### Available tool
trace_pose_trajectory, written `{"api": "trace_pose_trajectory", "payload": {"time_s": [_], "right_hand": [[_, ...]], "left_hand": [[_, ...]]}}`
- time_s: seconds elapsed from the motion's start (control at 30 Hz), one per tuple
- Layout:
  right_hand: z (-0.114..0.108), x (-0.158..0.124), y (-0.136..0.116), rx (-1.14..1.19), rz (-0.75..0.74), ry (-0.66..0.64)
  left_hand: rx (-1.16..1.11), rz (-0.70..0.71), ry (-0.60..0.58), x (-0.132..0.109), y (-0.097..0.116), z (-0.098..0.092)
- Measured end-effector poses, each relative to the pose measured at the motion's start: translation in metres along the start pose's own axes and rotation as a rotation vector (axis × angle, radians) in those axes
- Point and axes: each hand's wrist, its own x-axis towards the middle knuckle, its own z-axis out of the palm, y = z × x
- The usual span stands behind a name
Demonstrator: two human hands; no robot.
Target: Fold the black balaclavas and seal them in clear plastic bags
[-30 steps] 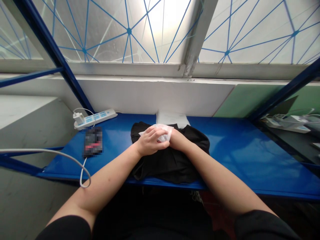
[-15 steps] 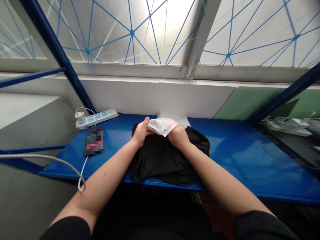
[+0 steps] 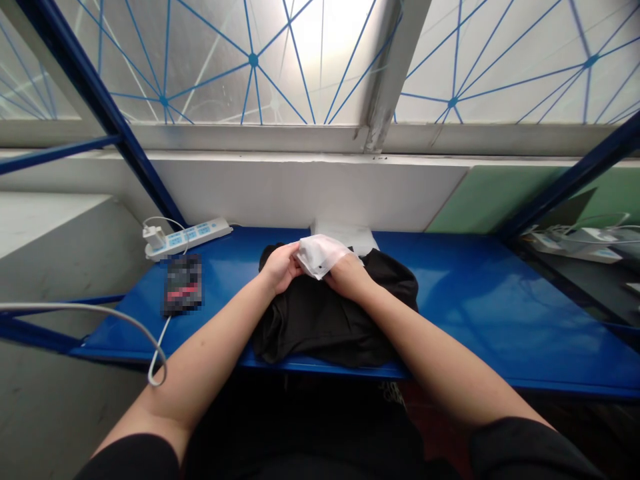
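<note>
Grip of left hand (image 3: 281,268) and right hand (image 3: 349,277), white tissue (image 3: 320,256) between them

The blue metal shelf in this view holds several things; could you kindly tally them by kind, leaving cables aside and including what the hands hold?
White power strip with a plug in it: 1
Pixelated handheld device: 1
Black cloth garment: 1
White flat sheet or packet: 1
White crumpled sheet in the hands: 1
Total: 5
</note>
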Motion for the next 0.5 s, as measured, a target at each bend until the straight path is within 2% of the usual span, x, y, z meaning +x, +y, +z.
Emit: {"api": "trace_pose_trajectory", "payload": {"time_s": [0.17,0.3,0.4,0.43,0.5], "right_hand": [[-0.005,-0.007,0.002,0.103,-0.111,0.029],[-0.013,-0.013,-0.010,0.311,-0.182,0.215],[-0.015,-0.018,-0.020,0.370,-0.236,0.335],[-0.014,-0.018,-0.023,0.350,-0.280,0.313],[-0.011,-0.016,-0.028,0.267,-0.371,0.114]], "left_hand": [[-0.126,-0.110,0.075,0.008,0.008,-0.007],[-0.250,-0.212,0.060,0.011,0.024,-0.017],[-0.342,-0.186,0.103,0.014,0.031,-0.025],[-0.380,-0.151,0.132,0.016,0.033,-0.028],[-0.459,-0.048,0.191,0.020,0.038,-0.034]]}}
